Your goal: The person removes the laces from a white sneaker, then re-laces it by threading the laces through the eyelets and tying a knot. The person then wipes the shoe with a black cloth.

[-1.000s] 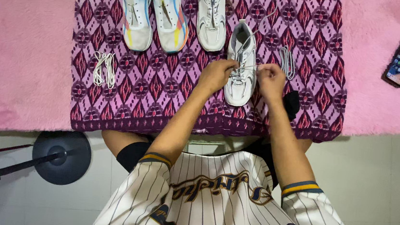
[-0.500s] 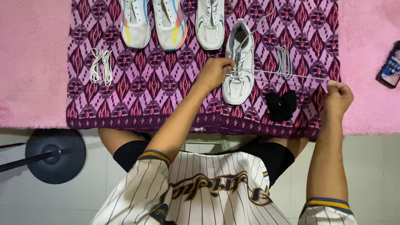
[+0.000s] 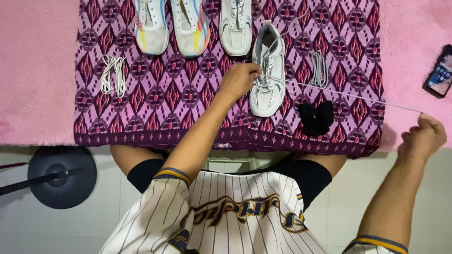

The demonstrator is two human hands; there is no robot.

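A grey-and-white sneaker (image 3: 267, 87) lies on the purple patterned cloth (image 3: 185, 96). My left hand (image 3: 238, 80) presses against the shoe's left side and steadies it. My right hand (image 3: 424, 137) is far out to the right, past the cloth's edge, pinched shut on the end of a thin white shoelace (image 3: 348, 95). The lace runs taut from the shoe's eyelets across the cloth to that hand.
A matching grey sneaker (image 3: 236, 17) and a pair of white, blue and yellow sneakers (image 3: 170, 13) lie at the back. A coiled white lace (image 3: 110, 74), a coiled grey lace (image 3: 319, 70), a black cloth bundle (image 3: 315, 117), a phone (image 3: 443, 71) on the pink rug, a round black stand base (image 3: 61, 176).
My right hand has pulled the lace out from the shoe, travelling far to the right and past the cloth's edge. The lace is now stretched long. My left hand stays on the shoe.
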